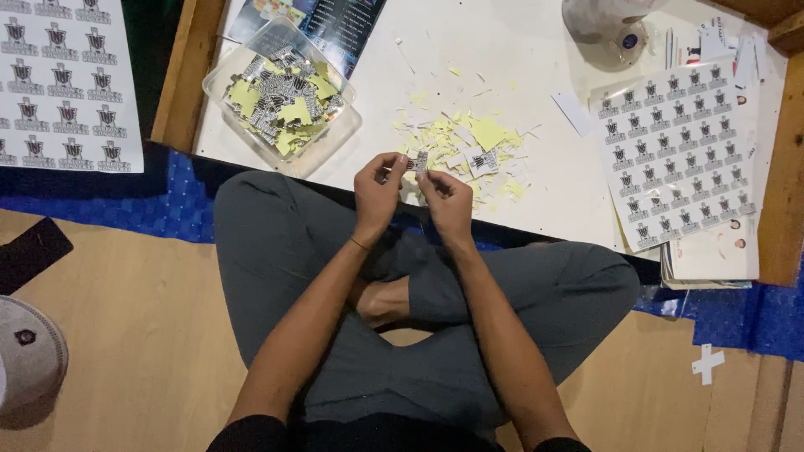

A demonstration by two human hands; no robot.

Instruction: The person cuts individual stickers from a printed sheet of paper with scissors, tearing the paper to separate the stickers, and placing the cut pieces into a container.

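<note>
Far left of the hands, a sticker sheet [63,84] flat on dark cloth, its lower edge above the blue mat [126,205]. Lower left, a black phone [29,253] and a grey cap [29,356] on bare wood floor [142,335], with open floor between them and the knee.

Up and left of the left hand [377,194], a clear tub [280,96] full of cut stickers and yellow backing, set close to the bench [502,50] corner, near the wooden rim.

Hands held together at the near bench edge, over crossed legs: both pinching one small sticker [421,161] between thumbs and fingertips, left hand and right hand [448,203] almost touching. Sticker raised just above the bench, not lying on it.

Just beyond the hands, a scrap pile [469,138] of yellow and white trimmings, spread loose; bare white bench around and beyond it.

Right of the right hand, well apart, a second sheet [678,151] atop a paper stack, its near corner overhanging the bench edge. Further right, the wooden rim closing that side. Lower right, a white cross [708,364] on the floor.
</note>
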